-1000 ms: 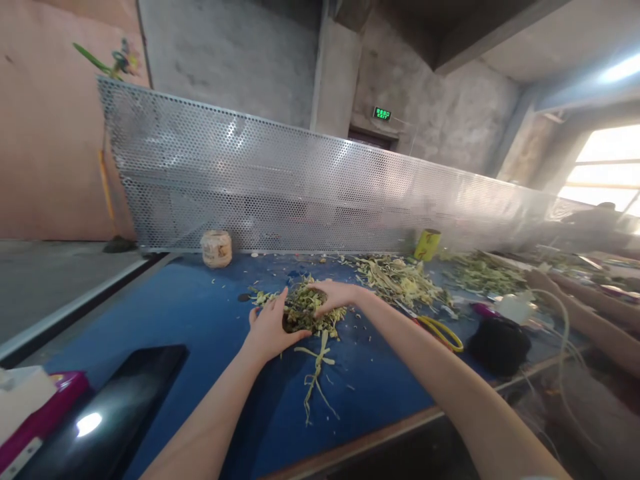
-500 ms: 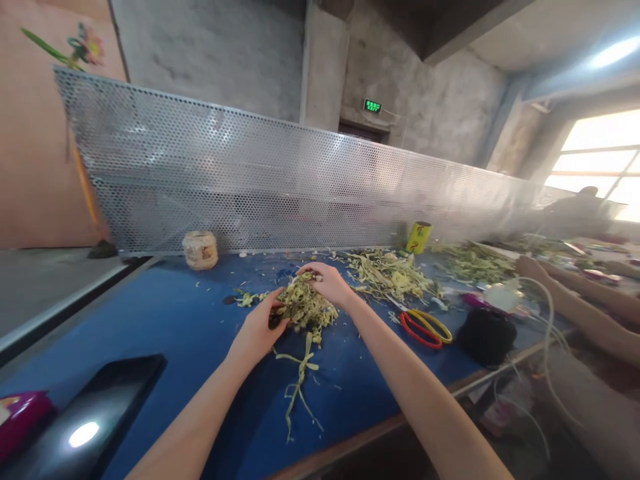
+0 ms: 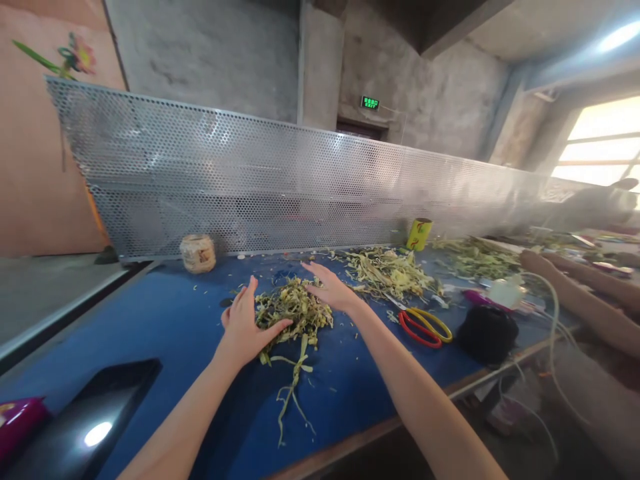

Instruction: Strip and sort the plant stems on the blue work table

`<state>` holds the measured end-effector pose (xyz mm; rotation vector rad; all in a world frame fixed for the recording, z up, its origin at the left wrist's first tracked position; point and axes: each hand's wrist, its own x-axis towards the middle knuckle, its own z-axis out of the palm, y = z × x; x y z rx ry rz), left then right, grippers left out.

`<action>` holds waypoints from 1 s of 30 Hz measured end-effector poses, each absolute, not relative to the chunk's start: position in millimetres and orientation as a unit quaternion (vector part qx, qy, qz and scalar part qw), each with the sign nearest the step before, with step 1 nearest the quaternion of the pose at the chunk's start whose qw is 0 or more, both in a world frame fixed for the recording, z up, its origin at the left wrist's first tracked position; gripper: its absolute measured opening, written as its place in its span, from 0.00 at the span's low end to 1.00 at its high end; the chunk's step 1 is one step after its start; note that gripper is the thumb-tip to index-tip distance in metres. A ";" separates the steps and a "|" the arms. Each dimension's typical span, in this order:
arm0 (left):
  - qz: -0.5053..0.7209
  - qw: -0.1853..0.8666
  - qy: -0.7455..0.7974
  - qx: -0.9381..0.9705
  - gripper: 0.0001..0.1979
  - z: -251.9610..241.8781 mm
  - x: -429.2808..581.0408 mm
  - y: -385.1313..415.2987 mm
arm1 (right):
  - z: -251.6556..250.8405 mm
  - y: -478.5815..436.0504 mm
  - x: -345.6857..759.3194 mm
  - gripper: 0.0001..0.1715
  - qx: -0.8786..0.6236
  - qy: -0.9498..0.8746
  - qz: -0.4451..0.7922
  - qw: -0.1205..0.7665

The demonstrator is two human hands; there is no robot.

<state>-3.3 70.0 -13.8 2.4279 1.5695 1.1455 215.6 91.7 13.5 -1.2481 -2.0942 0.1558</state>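
A loose heap of dried, yellow-green plant pieces [image 3: 295,310] lies on the blue tabletop [image 3: 165,313] between my hands. My left hand [image 3: 247,323] is at the heap's left side, fingers raised and thumb stretched over the near edge of the pieces. On the far right side of the heap rests my right hand [image 3: 330,288], its fingers extended and spread along the top. Neither hand grips anything that I can see. One longer branched sprig [image 3: 295,387] trails from the heap toward the near table edge.
Scissors [image 3: 425,325] with red and yellow handles lie right of my right hand, by a bigger pile of dried strips [image 3: 393,273]. Behind stand a twine ball [image 3: 198,253], a yellow tube [image 3: 419,235] and a perforated metal screen [image 3: 250,180]. A co-worker's arms [image 3: 585,287] reach in at right.
My left hand has opened and lifted its fingers away from the plant pieces. My right hand's fingers have straightened out. The heap now lies flatter and spreads further left.
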 end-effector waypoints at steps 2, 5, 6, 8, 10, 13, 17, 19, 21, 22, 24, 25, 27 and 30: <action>0.331 0.004 0.490 0.807 0.47 -17.9 -3.6 70.3 | 11.5 89.2 219.6 0.30 -0.488 -0.794 0.068 0.356; 0.255 0.001 0.444 0.859 0.44 -25.3 1.2 69.3 | 4.8 84.8 215.6 0.32 -0.462 -0.825 0.079 0.315; 0.225 0.005 0.440 0.869 0.42 -26.9 3.7 68.1 | 1.4 83.2 211.1 0.33 -0.450 -0.845 0.086 0.276; 0.172 0.014 0.445 0.879 0.37 -27.0 8.0 64.7 | -4.4 79.9 200.2 0.36 -0.447 -0.870 0.099 0.182; 0.152 0.011 0.454 0.878 0.36 -22.2 8.1 61.2 | -5.0 76.5 192.4 0.37 -0.472 -0.866 0.086 0.141; 0.196 -0.022 0.488 0.850 0.34 -9.9 -2.3 60.9 | 5.8 71.7 196.2 0.32 -0.480 -0.850 0.011 0.217; 0.214 -0.053 0.585 0.781 0.36 -1.7 -22.6 78.3 | 19.1 70.1 215.8 0.22 -0.519 -0.779 -0.059 0.348; 0.183 -0.025 0.595 0.782 0.38 -2.1 -25.7 90.5 | 17.2 72.3 221.4 0.20 -0.546 -0.751 -0.073 0.364; 0.166 0.030 0.609 0.775 0.37 -1.2 -22.6 98.0 | 11.4 75.5 222.6 0.19 -0.565 -0.750 -0.077 0.336; 0.163 0.065 0.599 0.781 0.35 0.8 -20.2 98.6 | 8.1 76.9 222.3 0.18 -0.569 -0.756 -0.077 0.314; 0.171 0.076 0.574 0.797 0.31 8.8 -18.4 92.2 | 2.9 79.2 221.9 0.17 -0.570 -0.769 -0.077 0.280; 0.193 0.050 0.561 0.804 0.30 14.0 -21.4 85.7 | 1.4 79.9 222.1 0.17 -0.570 -0.770 -0.079 0.275; 0.203 -0.034 0.606 0.768 0.30 23.2 -39.3 68.8 | 0.9 80.5 223.9 0.16 -0.573 -0.762 -0.084 0.289; 0.125 -0.142 0.738 0.648 0.35 21.3 -93.5 44.2 | 4.1 79.9 228.4 0.15 -0.583 -0.742 -0.084 0.320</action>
